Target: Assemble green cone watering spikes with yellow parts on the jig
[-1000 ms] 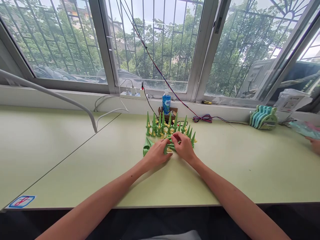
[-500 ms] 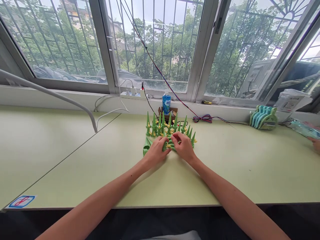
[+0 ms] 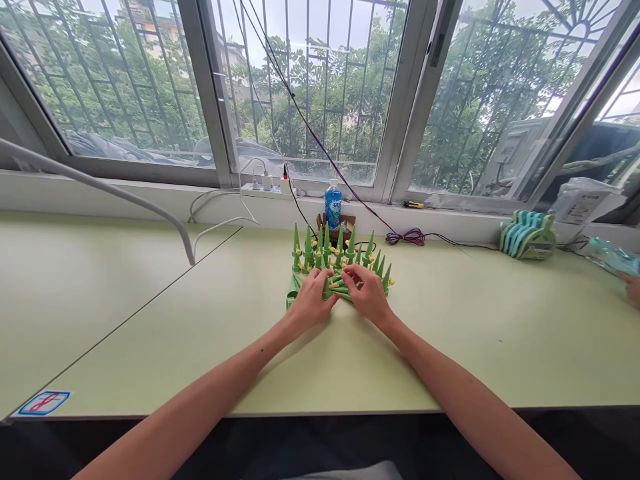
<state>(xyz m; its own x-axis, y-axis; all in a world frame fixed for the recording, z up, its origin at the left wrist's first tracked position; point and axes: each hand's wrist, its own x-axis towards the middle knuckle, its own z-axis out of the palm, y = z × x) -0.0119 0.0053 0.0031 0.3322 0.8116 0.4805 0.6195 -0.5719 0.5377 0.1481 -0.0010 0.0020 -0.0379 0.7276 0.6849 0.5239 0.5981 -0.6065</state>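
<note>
Several green cone-shaped plastic spikes with yellow fittings stand upright in rows on the pale green table. In front of them lie more green cones on their sides. My left hand is closed round one green cone, holding it upright at the front of the rows. My right hand pinches a small piece at that cone's side; the fingertips hide what it is.
A blue-labelled bottle stands on a brown box by the window sill. Red-black cables and a white power strip lie at the back. A teal-green rack sits at the right, near another person's hand.
My left hand has lifted its green cone from low near the table to upright and shifted slightly back toward the standing rows. My right hand has stayed close, working at it.
</note>
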